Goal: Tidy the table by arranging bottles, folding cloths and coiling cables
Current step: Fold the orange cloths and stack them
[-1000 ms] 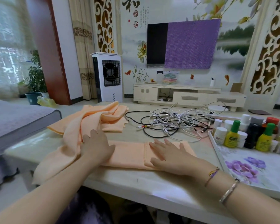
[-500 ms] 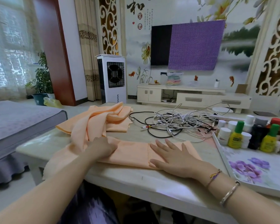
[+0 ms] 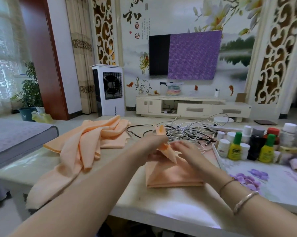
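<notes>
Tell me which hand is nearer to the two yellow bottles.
Right. The right hand rests on the folded cloth just left of the yellow bottles; the left hand grips the cloth's lifted end farther left.

Single head-worn wide-angle view, forward and down, close over the table (image 3: 170, 199), toward the far TV wall (image 3: 183, 17).

folded cloth (image 3: 171, 175): soft peach fabric, matt, finely textured
loose cloths (image 3: 86, 144): same peach fabric, matt, crumpled
table (image 3: 170, 207): pale stone-like top, smooth and glossy, reflecting light
cables (image 3: 187, 132): white and black plastic sheathing, smooth
bottles (image 3: 235, 147): plastic, glossy yellow bodies with green caps
tray (image 3: 271, 183): smooth, floral-printed surface
bracelet (image 3: 243, 201): shiny metal
</notes>
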A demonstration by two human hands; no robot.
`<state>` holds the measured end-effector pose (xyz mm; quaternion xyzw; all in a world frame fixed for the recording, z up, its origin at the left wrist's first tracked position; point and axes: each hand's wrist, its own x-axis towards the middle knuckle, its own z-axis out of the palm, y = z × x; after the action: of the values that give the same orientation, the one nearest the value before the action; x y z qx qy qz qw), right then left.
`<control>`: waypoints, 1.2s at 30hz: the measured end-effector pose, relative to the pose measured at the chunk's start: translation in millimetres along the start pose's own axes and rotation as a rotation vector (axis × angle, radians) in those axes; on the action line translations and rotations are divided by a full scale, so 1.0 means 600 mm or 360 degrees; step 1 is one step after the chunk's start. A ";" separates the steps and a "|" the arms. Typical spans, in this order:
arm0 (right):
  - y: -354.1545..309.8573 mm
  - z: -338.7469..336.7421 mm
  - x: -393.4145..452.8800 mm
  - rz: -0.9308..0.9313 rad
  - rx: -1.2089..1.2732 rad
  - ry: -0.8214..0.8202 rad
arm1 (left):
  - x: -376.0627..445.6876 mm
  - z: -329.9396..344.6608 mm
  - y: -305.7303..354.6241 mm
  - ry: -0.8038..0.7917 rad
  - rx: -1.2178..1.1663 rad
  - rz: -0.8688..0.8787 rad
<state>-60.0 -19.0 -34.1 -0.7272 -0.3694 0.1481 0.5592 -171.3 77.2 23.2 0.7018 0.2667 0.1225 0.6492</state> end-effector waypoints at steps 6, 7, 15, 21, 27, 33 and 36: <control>-0.006 -0.081 -0.013 0.0629 -0.0092 0.0063 | 0.031 0.062 -0.041 -0.0048 0.0427 0.0308; -0.002 -0.082 -0.014 0.0605 -0.0225 0.0054 | 0.040 0.062 -0.050 0.0047 0.0599 0.0501; 0.038 -0.063 -0.023 0.0240 -0.0832 0.0096 | 0.052 0.069 -0.114 0.0005 0.1829 0.0709; 0.045 -0.066 -0.032 0.0144 -0.0915 0.0121 | 0.053 0.093 -0.140 -0.0082 0.2038 0.0535; 0.027 -0.080 -0.037 0.0357 -0.1101 0.0002 | 0.058 0.087 -0.148 -0.0115 0.2028 0.0643; 0.000 -0.078 -0.042 0.0634 -0.0209 -0.0060 | 0.035 0.074 -0.127 -0.0054 0.1163 0.0862; -0.033 -0.085 -0.046 0.0567 0.0555 0.0140 | 0.009 0.071 -0.108 0.0118 0.1262 0.1211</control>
<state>-54.1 -72.2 -4.5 -0.6791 -0.1795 0.2741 0.6568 -158.4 45.1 -46.5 0.9347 0.0426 0.2632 0.2353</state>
